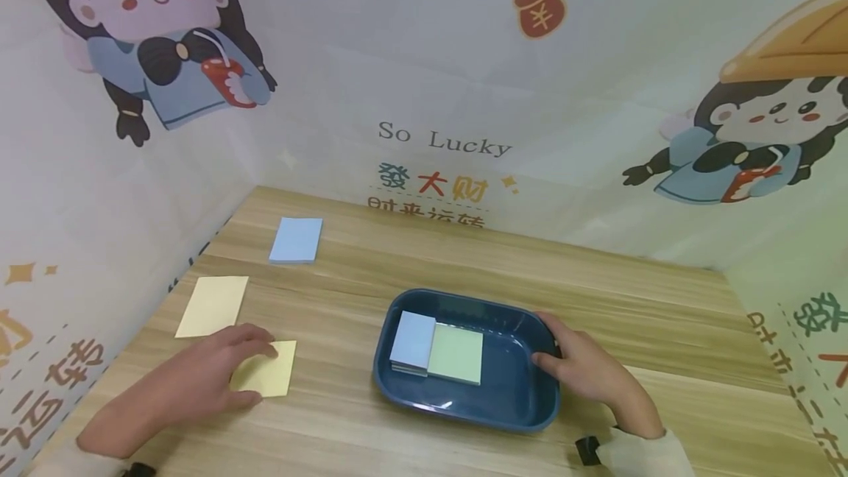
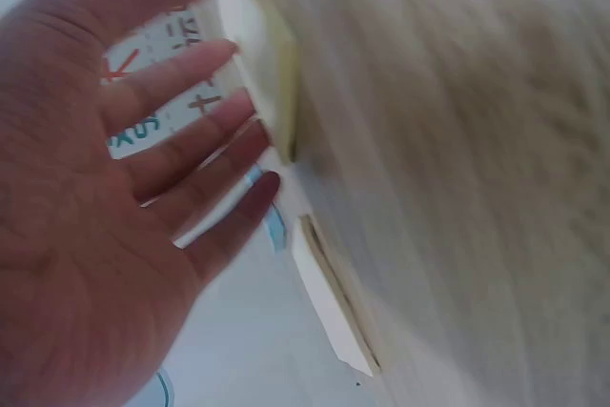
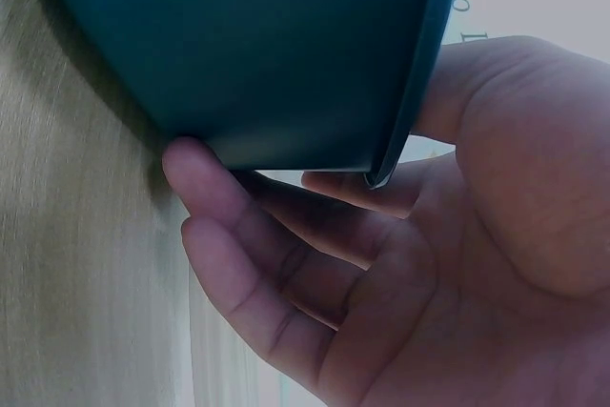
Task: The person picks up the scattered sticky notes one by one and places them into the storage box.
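At the left, my left hand (image 1: 208, 372) reaches over a yellow sticky-note pad (image 1: 271, 374). Its fingers are spread and only loosely bent, with the thumb near the pad's front edge; the left wrist view shows the fingertips beside the yellow pad (image 2: 276, 73). My right hand (image 1: 586, 366) grips the right end of a dark blue tray (image 1: 517, 411), thumb over the rim and fingers against the outer wall (image 3: 276, 64). Inside the tray, a light blue pad (image 1: 414, 341) sits to the left of a pale green pad (image 1: 457, 354), the two touching.
A cream sticky-note pad (image 1: 213, 306) lies beyond my left hand, and a light blue pad (image 1: 296, 240) lies farther back. Everything stands on a wood-grain table (image 1: 636, 300). Printed cloth (image 1: 437, 57) with cartoon figures hangs along the back and sides.
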`<state>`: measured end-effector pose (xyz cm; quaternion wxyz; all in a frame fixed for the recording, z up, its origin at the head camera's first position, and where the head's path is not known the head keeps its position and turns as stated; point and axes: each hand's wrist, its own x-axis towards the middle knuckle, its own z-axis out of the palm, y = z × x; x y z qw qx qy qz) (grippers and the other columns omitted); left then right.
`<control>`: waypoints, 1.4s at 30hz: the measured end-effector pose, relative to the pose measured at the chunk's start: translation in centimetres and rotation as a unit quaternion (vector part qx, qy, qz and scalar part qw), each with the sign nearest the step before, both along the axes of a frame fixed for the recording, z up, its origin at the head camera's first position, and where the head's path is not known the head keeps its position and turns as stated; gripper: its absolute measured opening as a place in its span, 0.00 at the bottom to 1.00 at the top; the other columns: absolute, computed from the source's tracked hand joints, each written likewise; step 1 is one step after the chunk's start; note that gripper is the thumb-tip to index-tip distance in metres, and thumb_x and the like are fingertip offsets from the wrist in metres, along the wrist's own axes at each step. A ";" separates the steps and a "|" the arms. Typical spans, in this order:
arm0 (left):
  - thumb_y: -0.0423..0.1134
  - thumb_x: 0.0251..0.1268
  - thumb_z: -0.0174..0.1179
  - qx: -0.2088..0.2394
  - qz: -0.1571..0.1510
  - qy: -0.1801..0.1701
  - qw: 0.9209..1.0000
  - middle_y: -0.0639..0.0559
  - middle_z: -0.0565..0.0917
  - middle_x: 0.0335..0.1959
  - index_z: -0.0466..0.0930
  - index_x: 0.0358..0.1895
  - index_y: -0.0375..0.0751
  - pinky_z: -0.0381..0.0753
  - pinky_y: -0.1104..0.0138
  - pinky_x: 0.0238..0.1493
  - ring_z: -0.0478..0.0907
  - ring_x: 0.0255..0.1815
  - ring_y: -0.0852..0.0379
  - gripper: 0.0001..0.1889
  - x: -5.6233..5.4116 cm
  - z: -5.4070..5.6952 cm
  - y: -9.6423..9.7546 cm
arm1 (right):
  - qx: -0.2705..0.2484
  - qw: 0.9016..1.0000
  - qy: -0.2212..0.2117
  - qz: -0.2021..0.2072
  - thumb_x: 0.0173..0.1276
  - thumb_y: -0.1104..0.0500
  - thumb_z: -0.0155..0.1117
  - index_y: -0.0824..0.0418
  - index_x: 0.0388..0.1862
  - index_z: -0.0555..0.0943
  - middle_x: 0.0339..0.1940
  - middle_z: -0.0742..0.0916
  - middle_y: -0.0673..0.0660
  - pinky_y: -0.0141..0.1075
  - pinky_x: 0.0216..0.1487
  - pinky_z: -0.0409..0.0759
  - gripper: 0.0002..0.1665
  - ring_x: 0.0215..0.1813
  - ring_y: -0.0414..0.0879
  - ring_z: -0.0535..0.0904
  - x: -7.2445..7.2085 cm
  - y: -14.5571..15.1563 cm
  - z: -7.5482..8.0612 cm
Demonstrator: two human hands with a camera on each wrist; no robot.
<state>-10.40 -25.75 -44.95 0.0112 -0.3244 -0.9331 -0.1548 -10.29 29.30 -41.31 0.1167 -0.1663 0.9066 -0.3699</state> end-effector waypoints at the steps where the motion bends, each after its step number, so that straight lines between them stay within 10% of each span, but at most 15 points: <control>1: 0.44 0.49 0.87 0.002 -0.001 0.009 1.000 0.45 0.85 0.59 0.88 0.54 0.45 0.87 0.45 0.58 0.85 0.60 0.40 0.27 -0.1 -0.1 0.0 | 0.001 1.000 -0.001 -0.002 0.77 0.64 0.69 0.77 0.79 0.66 0.61 0.87 0.75 0.56 0.52 0.91 0.39 0.57 0.68 0.89 0.0 0.0 0.0; 23: 0.49 0.43 0.76 -0.013 -0.013 0.076 0.997 0.52 0.74 0.51 0.76 0.51 0.49 0.81 0.56 0.41 0.75 0.45 0.50 0.29 -1.9 -0.7 2.1 | 0.009 1.000 -0.004 0.001 0.78 0.64 0.67 0.76 0.81 0.65 0.64 0.86 0.74 0.56 0.55 0.90 0.38 0.60 0.69 0.87 -0.2 -0.1 -0.2; 42: 0.46 0.45 0.79 -0.026 -0.009 0.031 0.999 0.43 0.78 0.53 0.82 0.62 0.34 0.86 0.49 0.48 0.80 0.50 0.42 0.37 -2.9 0.5 2.9 | 0.005 1.000 0.000 0.005 0.79 0.64 0.67 0.76 0.80 0.65 0.64 0.86 0.74 0.56 0.56 0.90 0.38 0.60 0.68 0.88 0.0 0.1 -0.3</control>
